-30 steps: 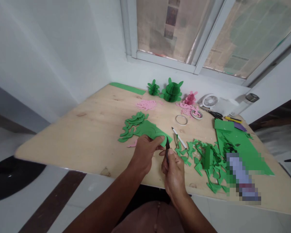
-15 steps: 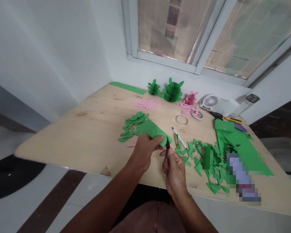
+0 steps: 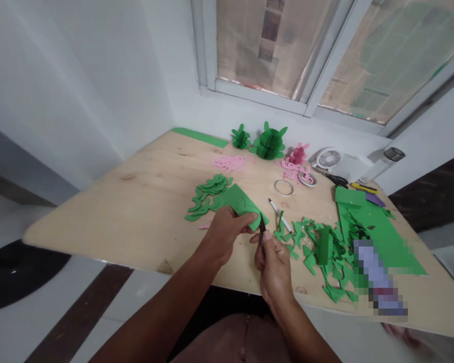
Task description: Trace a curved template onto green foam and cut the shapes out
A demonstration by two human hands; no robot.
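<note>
The left hand pinches a green paper sheet by its near edge, lifting it just off the worktop so the edge is free. The right hand, just beside it, is closed around a dark cutting tool, tip at that edge; green scraps lie to its right.

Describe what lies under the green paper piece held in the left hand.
Under the green paper piece lie curved green cutouts on the wooden table. The left hand and the paper cover whatever else is beneath.
</note>
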